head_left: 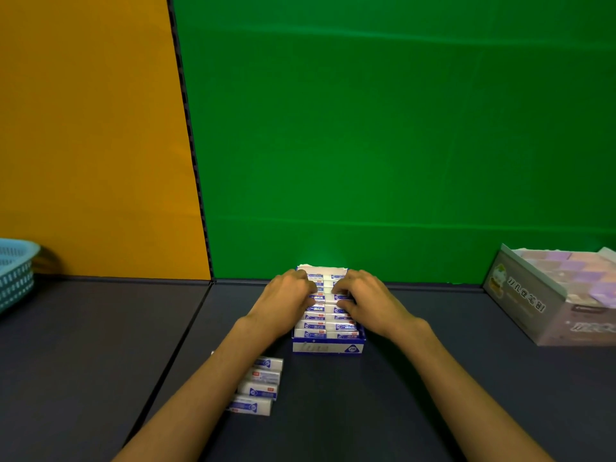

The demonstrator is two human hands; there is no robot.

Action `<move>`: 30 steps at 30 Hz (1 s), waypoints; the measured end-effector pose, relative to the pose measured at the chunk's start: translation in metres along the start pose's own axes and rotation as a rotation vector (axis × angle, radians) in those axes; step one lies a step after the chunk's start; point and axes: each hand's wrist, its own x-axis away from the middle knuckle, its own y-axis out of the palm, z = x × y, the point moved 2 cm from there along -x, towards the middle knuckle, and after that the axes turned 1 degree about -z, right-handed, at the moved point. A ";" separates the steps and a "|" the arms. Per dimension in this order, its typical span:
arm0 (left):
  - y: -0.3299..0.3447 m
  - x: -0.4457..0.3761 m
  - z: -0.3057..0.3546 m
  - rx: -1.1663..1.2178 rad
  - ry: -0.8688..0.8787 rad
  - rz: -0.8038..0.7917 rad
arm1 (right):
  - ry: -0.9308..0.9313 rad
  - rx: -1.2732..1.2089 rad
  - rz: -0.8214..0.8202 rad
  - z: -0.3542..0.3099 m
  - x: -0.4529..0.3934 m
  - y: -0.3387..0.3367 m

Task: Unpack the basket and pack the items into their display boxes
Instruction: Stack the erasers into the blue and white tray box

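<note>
- The blue-and-white display box sits in the middle of the dark counter, and it looks nearly full: packed erasers stand in two columns, with about nine or ten rows showing (the hands cover several, so the count is rough).
- Both hands are over the box. The left hand and the right hand lie with fingers bent down onto the rows near the middle, as if pressing or squaring them; whether either grip is clamped on a single eraser I cannot tell.
- Four loose erasers lie in a ragged stack on the counter just beside the left forearm, well short of the box. My guess is that these are what is left to pack here.
- One teal basket stands at the far left edge, well apart from the work; its inside is not visible, so I cannot say whether it is emptied.
- One second display box, pale with purple-and-pink items on top, sits at the far right and appears already filled.
- Judged overall: late in the task, with the four loose pieces outstanding.
</note>
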 end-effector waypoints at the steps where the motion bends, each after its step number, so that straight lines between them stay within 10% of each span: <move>1: 0.000 0.001 0.000 0.003 0.001 0.001 | 0.003 -0.001 -0.001 -0.001 0.000 -0.001; 30: -0.044 0.113 -0.081 0.403 -0.097 -0.091 | -0.206 -0.130 -0.069 -0.111 0.000 0.009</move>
